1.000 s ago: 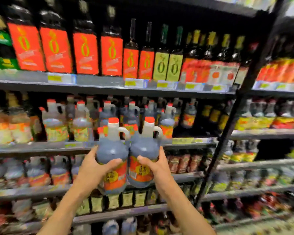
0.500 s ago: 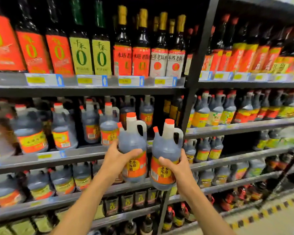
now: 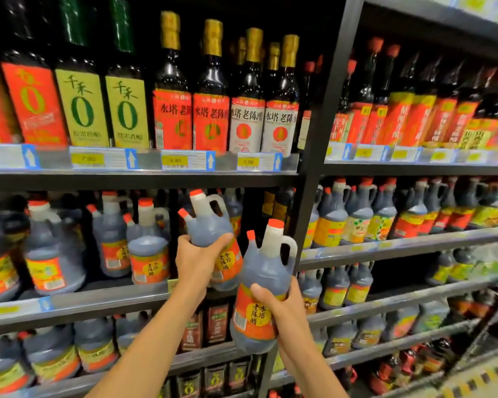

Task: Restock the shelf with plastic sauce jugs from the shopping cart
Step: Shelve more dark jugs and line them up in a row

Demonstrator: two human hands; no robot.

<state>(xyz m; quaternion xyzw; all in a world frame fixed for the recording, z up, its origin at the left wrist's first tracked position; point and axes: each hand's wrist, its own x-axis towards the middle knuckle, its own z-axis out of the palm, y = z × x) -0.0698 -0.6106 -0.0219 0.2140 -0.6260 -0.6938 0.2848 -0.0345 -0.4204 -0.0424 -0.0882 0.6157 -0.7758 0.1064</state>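
I hold two plastic sauce jugs of dark liquid with red caps and orange labels. My left hand (image 3: 197,261) grips the left jug (image 3: 210,228) round its body, tilted left, at the front edge of the middle shelf (image 3: 98,300). My right hand (image 3: 282,308) grips the right jug (image 3: 263,285) lower, upright, in front of the black shelf post (image 3: 308,214). Matching jugs (image 3: 148,248) stand on that shelf just left of my left hand. The shopping cart is out of view.
Tall glass bottles (image 3: 173,90) fill the upper shelf behind yellow price tags (image 3: 174,160). More jugs (image 3: 357,214) line the right bay and the lower shelves (image 3: 52,357). A dark gap lies behind the raised jug. Floor with striped tape (image 3: 477,374) shows at lower right.
My left hand has lifted its jug up and tilted it toward the middle shelf. The right jug has dropped lower relative to it. The view has moved closer to the shelves.
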